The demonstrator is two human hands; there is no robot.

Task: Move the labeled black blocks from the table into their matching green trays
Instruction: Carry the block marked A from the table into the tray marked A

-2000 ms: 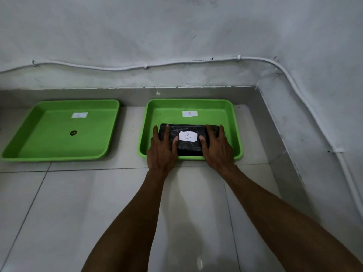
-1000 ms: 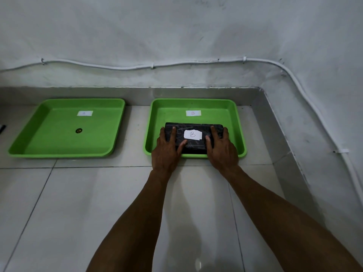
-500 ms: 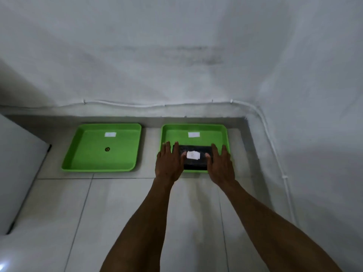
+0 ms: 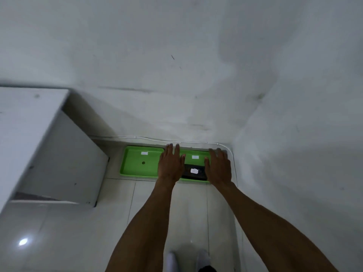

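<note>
Both forearms extend forward and down from the lower edge of the view, roughly parallel. The left hand is flat, palm down, fingers straight and spread apart, holding nothing. The right hand has the same pose: fingers extended and apart, palm down, holding nothing. The black block lies between the two hands in the near half of the right tray, with a white label on its top face; the lettering is too small to read. Whether either hand touches the block cannot be told, since each hand covers one end of it. The left tray sits just beside the right tray and holds only a small dark spot and a white tag. Both trays lie on the tiled floor against the back wall, with the right tray near the corner formed by the side wall. A white cabinet stands to the left. Open floor lies between the trays and the person's feet.
</note>
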